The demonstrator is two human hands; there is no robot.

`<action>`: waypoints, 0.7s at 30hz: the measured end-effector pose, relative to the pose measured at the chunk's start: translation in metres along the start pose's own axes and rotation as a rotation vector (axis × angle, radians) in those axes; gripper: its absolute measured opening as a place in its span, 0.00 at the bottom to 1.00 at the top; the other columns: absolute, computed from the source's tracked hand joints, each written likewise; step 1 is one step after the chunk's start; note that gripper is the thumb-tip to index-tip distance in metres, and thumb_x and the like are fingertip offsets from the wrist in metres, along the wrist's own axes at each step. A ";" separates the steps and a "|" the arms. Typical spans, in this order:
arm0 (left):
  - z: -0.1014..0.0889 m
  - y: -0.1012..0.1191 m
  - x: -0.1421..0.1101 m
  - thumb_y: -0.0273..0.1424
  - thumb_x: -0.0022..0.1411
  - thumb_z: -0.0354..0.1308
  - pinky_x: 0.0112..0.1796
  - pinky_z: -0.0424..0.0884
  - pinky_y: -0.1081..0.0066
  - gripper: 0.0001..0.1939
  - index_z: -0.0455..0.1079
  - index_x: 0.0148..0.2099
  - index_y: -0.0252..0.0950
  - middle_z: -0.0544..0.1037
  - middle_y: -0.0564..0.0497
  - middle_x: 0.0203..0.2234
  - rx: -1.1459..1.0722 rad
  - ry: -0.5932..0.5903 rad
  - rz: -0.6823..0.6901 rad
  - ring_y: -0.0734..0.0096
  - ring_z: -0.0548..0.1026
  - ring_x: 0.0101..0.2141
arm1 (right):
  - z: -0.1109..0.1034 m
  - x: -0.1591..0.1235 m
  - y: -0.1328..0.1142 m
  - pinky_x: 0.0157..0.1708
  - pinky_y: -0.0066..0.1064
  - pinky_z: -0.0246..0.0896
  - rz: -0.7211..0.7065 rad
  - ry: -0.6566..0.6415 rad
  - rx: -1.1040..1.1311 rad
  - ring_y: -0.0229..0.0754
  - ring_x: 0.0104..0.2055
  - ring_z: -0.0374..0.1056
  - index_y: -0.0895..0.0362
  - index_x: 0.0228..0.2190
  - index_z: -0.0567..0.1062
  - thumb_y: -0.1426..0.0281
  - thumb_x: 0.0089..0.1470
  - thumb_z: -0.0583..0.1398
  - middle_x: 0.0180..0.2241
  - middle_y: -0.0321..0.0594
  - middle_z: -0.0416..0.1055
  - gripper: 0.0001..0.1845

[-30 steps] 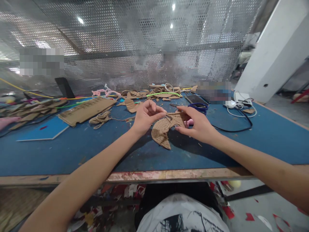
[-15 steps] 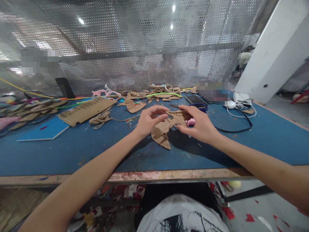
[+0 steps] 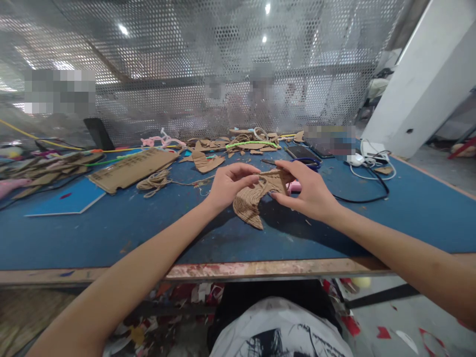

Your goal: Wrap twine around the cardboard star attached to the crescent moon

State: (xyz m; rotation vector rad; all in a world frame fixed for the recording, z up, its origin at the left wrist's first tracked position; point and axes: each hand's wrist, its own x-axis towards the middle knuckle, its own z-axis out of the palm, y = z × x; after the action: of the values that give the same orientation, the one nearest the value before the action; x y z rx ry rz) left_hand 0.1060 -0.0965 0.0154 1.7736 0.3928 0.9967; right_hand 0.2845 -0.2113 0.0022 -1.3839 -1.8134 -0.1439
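My right hand (image 3: 311, 192) grips a curved cardboard piece (image 3: 248, 207) between thumb and fingers, just above the table. Rows of twine cover its rounded lower-left part, while bare cardboard shows nearer my right fingers. At the upper edge of the piece, my left hand (image 3: 229, 189) is closed in a pinch on twine; its fingertips partly hide the strand. A loose coil of twine (image 3: 153, 182) lies to the left, with a strand (image 3: 193, 183) running toward my left hand. Just behind my right hand are scissors with dark blue handles (image 3: 315, 163), and a pink object (image 3: 294, 186) shows below its fingers.
A cardboard sheet (image 3: 134, 167) and blue board (image 3: 67, 199) lie left on the blue table (image 3: 208, 243). Cardboard scraps (image 3: 206, 161) and a green cord (image 3: 253, 145) sit at the back. Phones (image 3: 303, 153) and white cables (image 3: 366, 173) lie right. Perforated metal mesh (image 3: 193, 64) stands behind.
Hardly anything differs. Both hands keep their hold on the cardboard piece and twine, and the view has shifted very slightly.
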 end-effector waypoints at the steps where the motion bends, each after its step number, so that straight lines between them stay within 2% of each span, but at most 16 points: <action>1: 0.000 0.000 0.000 0.37 0.45 0.70 0.30 0.74 0.70 0.13 0.76 0.31 0.34 0.77 0.51 0.21 -0.004 -0.001 -0.002 0.72 0.75 0.23 | 0.000 0.000 0.000 0.47 0.44 0.63 -0.001 0.001 0.000 0.52 0.47 0.68 0.54 0.54 0.65 0.63 0.49 0.62 0.47 0.47 0.71 0.31; 10: 0.000 -0.001 0.000 0.38 0.45 0.70 0.31 0.76 0.69 0.14 0.76 0.31 0.33 0.78 0.51 0.22 -0.039 -0.016 -0.022 0.71 0.77 0.24 | 0.000 -0.001 -0.001 0.47 0.44 0.63 0.018 -0.010 0.068 0.51 0.47 0.68 0.55 0.53 0.67 0.62 0.48 0.63 0.46 0.47 0.71 0.31; 13: 0.000 -0.003 0.001 0.38 0.46 0.70 0.29 0.76 0.72 0.13 0.76 0.32 0.34 0.78 0.52 0.22 -0.083 -0.030 -0.033 0.73 0.77 0.24 | -0.001 0.002 -0.003 0.41 0.39 0.66 0.197 -0.054 0.306 0.47 0.42 0.69 0.55 0.50 0.70 0.59 0.47 0.64 0.44 0.45 0.72 0.29; 16: -0.001 -0.005 0.001 0.37 0.47 0.70 0.29 0.75 0.74 0.13 0.77 0.33 0.35 0.79 0.52 0.22 -0.139 -0.075 -0.088 0.73 0.76 0.24 | -0.001 0.007 -0.003 0.33 0.33 0.66 0.451 -0.104 0.631 0.41 0.34 0.69 0.55 0.42 0.74 0.56 0.48 0.63 0.36 0.41 0.74 0.22; 19: -0.002 -0.010 0.001 0.38 0.45 0.71 0.29 0.74 0.74 0.14 0.78 0.33 0.35 0.79 0.52 0.22 -0.201 -0.115 -0.146 0.74 0.76 0.24 | 0.000 0.010 -0.002 0.32 0.30 0.66 0.661 -0.139 0.919 0.38 0.33 0.69 0.54 0.35 0.77 0.56 0.45 0.66 0.34 0.38 0.75 0.18; 21: -0.003 -0.013 0.000 0.37 0.43 0.72 0.30 0.74 0.75 0.15 0.79 0.33 0.36 0.79 0.52 0.23 -0.222 -0.130 -0.173 0.75 0.75 0.24 | 0.001 0.009 -0.001 0.33 0.29 0.66 0.749 -0.183 1.036 0.38 0.34 0.70 0.54 0.32 0.79 0.58 0.42 0.68 0.35 0.38 0.75 0.16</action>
State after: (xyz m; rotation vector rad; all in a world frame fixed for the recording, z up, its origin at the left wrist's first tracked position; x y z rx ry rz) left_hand 0.1065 -0.0891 0.0040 1.5662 0.3337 0.7680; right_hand 0.2824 -0.2046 0.0075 -1.1719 -1.0567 1.1678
